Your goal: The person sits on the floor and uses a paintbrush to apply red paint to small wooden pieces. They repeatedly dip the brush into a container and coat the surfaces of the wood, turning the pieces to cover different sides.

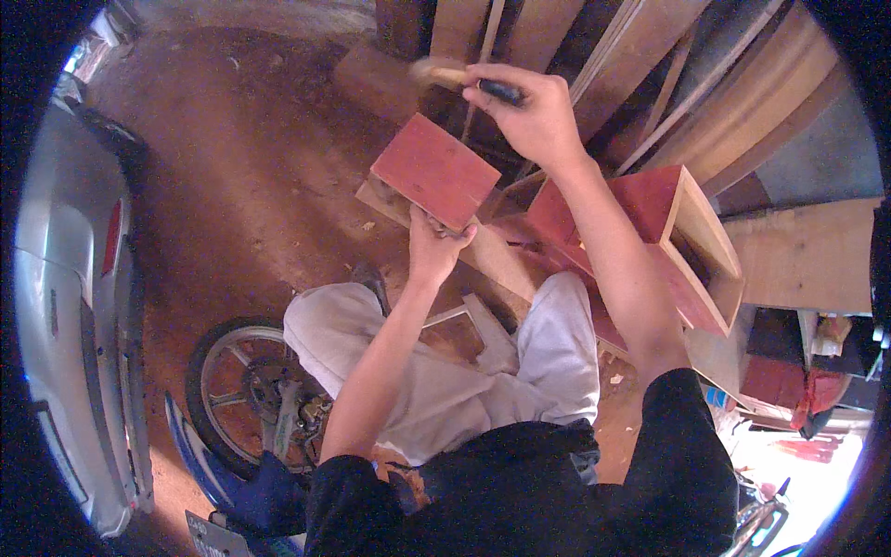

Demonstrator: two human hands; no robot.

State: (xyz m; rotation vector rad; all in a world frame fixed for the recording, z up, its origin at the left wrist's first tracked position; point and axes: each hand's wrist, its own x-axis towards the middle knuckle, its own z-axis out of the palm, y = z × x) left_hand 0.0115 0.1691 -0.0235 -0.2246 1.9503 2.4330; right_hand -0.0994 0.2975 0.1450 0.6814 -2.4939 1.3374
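My right hand (532, 115), raised at the upper middle, grips a brush (445, 73) with a dark handle end. Its pale head points left and is blurred by motion. Below and left of it, apart from the brush, a red-coated wooden block or small box (437, 170) rests on my left hand (438, 247). My left fingers support it from beneath, so its underside is mostly hidden. A larger red wooden box (612, 202) with a bare-wood rim stands right of my left hand, its open end facing right. My right forearm passes over part of it.
Long wooden boards (647, 76) lean at the upper right. A motorcycle wheel (237, 390) stands at the lower left, and a silver vehicle (62, 278) lines the left edge. A pale frame-like piece (487, 334) lies between my knees on the earthen floor (230, 174).
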